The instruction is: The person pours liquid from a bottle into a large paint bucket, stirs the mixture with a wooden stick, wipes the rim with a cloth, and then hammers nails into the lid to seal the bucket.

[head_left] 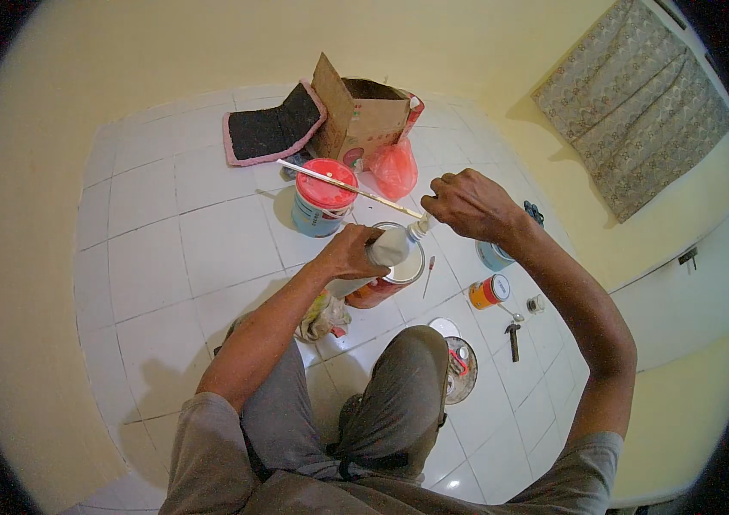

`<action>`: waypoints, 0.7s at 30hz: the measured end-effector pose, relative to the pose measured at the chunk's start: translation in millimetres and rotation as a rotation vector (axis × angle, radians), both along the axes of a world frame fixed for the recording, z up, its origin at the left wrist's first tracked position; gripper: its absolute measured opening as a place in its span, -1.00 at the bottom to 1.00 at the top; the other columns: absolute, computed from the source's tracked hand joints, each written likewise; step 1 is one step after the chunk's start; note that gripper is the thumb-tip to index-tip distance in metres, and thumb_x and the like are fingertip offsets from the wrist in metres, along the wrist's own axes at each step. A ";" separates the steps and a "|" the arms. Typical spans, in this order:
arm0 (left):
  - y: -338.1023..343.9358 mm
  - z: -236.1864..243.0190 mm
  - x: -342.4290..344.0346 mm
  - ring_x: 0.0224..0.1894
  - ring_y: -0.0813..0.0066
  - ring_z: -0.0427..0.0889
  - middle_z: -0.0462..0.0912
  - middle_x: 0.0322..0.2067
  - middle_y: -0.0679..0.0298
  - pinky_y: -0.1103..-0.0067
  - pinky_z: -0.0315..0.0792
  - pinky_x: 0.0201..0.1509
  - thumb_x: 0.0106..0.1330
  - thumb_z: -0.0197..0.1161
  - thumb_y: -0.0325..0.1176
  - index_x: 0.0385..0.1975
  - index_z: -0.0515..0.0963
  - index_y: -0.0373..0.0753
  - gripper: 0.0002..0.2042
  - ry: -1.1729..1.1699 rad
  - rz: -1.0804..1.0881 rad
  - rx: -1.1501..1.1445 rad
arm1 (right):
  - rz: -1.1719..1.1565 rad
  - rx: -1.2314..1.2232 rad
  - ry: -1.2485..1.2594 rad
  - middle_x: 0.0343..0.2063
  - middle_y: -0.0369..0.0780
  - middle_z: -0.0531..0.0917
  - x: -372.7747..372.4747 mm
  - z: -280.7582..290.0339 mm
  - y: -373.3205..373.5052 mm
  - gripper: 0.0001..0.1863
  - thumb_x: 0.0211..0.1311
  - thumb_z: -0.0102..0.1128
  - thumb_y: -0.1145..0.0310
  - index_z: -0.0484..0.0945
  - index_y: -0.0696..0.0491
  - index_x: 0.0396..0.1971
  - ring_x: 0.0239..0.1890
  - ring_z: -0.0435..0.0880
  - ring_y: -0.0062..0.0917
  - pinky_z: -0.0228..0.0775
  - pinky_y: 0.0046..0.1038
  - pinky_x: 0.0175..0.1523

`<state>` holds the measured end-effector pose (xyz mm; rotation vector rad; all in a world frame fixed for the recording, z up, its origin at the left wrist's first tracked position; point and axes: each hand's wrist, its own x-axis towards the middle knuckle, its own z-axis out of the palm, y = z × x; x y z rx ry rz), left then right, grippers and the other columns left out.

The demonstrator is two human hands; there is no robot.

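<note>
Both arms reach forward, left hand (349,251) and right hand (465,202) clenched.

The room is evenly and fairly brightly lit, with a warm yellow cast on the wall (210,51). Soft shadows fall to the left of the paint can (321,197) and under the person's arms on the white tiled floor (167,249), so light comes from the right. Tile lines bend strongly toward the rim, the corners go black, and the centre stays sharp, without glare
</note>
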<state>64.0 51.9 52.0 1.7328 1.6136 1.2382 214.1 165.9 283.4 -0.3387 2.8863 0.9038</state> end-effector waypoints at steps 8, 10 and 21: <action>-0.7 0.0 0.7 -0.06 0.19 0.77 0.77 -0.10 -0.01 0.33 0.59 0.14 -0.20 0.70 -0.19 0.04 0.65 -0.38 -0.29 0.003 0.001 0.031 | -0.018 0.020 -0.007 -0.54 -0.16 0.54 0.7 -2.6 1.5 -0.89 0.11 0.22 0.40 0.48 0.08 -0.49 -0.40 0.68 -0.26 0.56 -0.24 -0.31; -0.2 -1.2 0.9 -0.05 0.20 0.77 0.77 -0.10 -0.01 0.33 0.59 0.15 -0.20 0.70 -0.21 0.04 0.65 -0.38 -0.29 0.002 0.004 0.027 | -0.031 0.018 -0.011 -0.54 -0.16 0.55 0.8 -1.0 -0.2 -0.89 0.12 0.21 0.40 0.49 0.09 -0.48 -0.40 0.69 -0.27 0.56 -0.24 -0.30; -0.1 -0.4 2.9 0.00 0.22 0.75 0.77 -0.06 0.02 0.34 0.57 0.21 -0.19 0.69 -0.27 0.08 0.64 -0.36 -0.28 -0.034 0.007 -0.012 | -0.042 0.013 0.003 -0.53 -0.15 0.56 4.2 -1.4 2.7 -0.89 0.14 0.21 0.39 0.50 0.09 -0.47 -0.39 0.69 -0.26 0.57 -0.23 -0.28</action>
